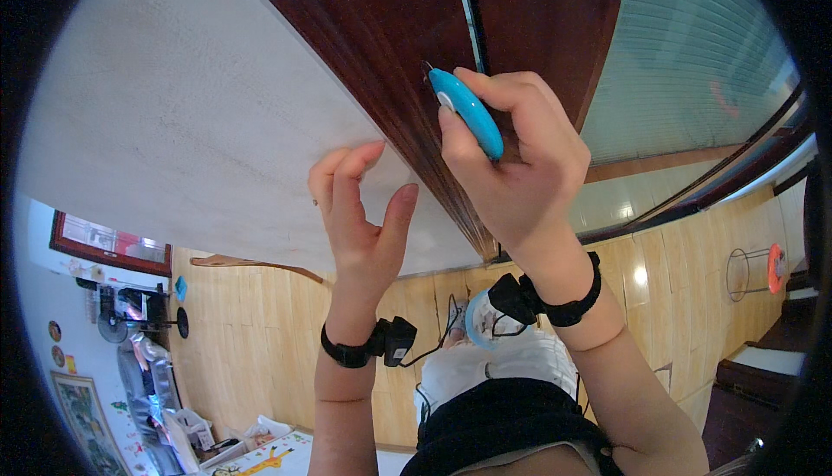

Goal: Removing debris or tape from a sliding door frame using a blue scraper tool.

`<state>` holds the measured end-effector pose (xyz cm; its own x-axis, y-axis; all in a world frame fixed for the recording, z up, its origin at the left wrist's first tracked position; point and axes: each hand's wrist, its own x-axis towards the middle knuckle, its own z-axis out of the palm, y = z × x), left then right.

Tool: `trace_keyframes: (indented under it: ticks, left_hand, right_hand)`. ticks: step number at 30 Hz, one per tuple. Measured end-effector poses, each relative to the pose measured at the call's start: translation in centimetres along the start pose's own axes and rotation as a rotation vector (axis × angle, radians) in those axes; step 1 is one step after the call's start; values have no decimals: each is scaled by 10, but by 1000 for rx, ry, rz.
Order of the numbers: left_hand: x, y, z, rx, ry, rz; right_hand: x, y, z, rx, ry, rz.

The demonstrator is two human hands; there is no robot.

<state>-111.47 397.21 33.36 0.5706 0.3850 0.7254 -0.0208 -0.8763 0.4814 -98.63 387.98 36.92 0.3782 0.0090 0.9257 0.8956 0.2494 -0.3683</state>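
1. Nearest, lower centre of the frame: I see the wearer's black top (507, 428) and white trousers (485, 376). Black wrist straps (347, 355) carry small boxes; I note thin cables nearby.
2. Left hand (357, 238), centre of the frame: relaxed, fingers loosely curled, thumb spread away from them, nothing held. Its fingertips lie close to the white wall (191, 86); I cannot tell whether they touch.
3. Right hand (533, 164), right of centre: grasping the blue tool (475, 120), thumb by its white button (445, 100), index finger along the far side.
4. The tool sits in the upper middle of the frame, slanted, its thin tip pointing up and left at the dark wood frame (364, 42). Tip and wood appear to meet; exact contact is too small to confirm.
5. Handling, my judgement: control the tip with light, even pressure, wrist steady, thumb clear of accidental presses on the button. Left fingers best stay out of the tip's line; bracing them on the wall could steady the body.
6. Beyond, right: ribbed glass panel (685, 68).
7. Farthest: wood-look floor (251, 337), red-topped stool (775, 268) at right, framed picture (82, 407) lower left.
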Motion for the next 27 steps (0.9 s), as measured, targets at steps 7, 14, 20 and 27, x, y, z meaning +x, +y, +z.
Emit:
trace_keyframes:
  ticks: [7, 14, 20, 27]
  left_hand:
    - [-1, 0, 5, -25, 6, -15]
    - [0, 1, 3, -29, 10, -3]
    - [12, 10, 8, 143, 172, 130]
    - [64, 24, 21, 372, 375, 390]
  right_hand:
    - [-8, 4, -5, 6, -7, 4]
    - [-16, 4, -8, 24, -34, 37]
    - [-23, 2, -21, -8, -101, 105]
    - [-42, -5, -43, 22, -87, 269]
